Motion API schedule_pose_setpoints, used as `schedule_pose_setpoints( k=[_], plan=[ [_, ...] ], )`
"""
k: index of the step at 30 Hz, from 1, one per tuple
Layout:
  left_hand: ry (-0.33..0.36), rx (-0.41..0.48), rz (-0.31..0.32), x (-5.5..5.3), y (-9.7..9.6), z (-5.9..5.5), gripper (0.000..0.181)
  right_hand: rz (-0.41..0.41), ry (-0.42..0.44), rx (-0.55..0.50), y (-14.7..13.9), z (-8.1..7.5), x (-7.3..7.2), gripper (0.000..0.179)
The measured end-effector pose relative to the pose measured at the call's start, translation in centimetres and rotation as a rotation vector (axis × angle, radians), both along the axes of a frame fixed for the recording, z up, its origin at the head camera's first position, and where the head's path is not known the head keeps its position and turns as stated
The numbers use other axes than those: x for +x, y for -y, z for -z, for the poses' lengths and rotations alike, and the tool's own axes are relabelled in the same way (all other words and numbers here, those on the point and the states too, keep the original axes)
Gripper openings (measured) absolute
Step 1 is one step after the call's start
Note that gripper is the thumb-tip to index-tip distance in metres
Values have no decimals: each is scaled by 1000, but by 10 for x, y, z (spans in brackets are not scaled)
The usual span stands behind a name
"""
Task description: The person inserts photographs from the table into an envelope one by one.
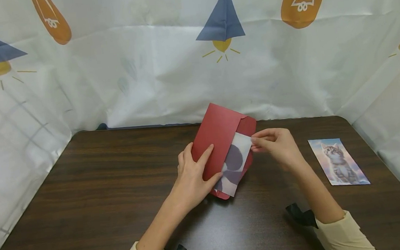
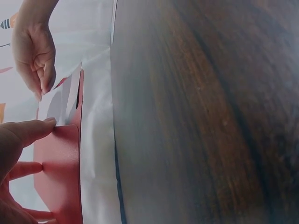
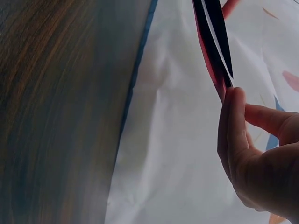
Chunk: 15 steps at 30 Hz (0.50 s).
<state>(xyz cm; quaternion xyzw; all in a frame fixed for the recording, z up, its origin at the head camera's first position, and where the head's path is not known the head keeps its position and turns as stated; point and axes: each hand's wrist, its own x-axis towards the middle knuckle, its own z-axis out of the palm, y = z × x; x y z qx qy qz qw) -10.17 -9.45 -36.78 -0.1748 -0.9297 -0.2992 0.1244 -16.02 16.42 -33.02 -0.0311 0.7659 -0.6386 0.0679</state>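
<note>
A red envelope (image 1: pixel 218 133) is held tilted above the dark table, its flap side toward the right. From its opening sticks out a white card with grey-purple round shapes (image 1: pixel 234 157); the rest is hidden inside the envelope. My left hand (image 1: pixel 195 175) grips the envelope from the left, the thumb (image 2: pixel 32 132) at the opening's edge by the card. At the card's upper right corner, my right hand (image 1: pixel 274 144) pinches its edge between thumb and fingers. In the right wrist view the right fingertips (image 3: pixel 237 95) meet the corner edge-on.
A kitten picture card (image 1: pixel 339 162) lies flat on the table's right side. Dark wood table (image 1: pixel 85 202) spreads around the hands. Behind it hangs a white patterned cloth (image 1: pixel 167 80). Black straps (image 1: pixel 300 215) sit at both wrists beside pale sleeves (image 1: pixel 342 235).
</note>
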Motion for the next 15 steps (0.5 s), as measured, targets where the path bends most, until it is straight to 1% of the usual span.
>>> schedule_pose_setpoints(
  k=[8, 15],
  plan=[
    [-4, 6, 10, 1, -2, 0, 76, 19, -13, -4, 6, 2, 1, 31],
    [22, 5, 13, 1, -2, 0, 75, 52, -11, 2, 11, 3, 3, 31]
  ],
)
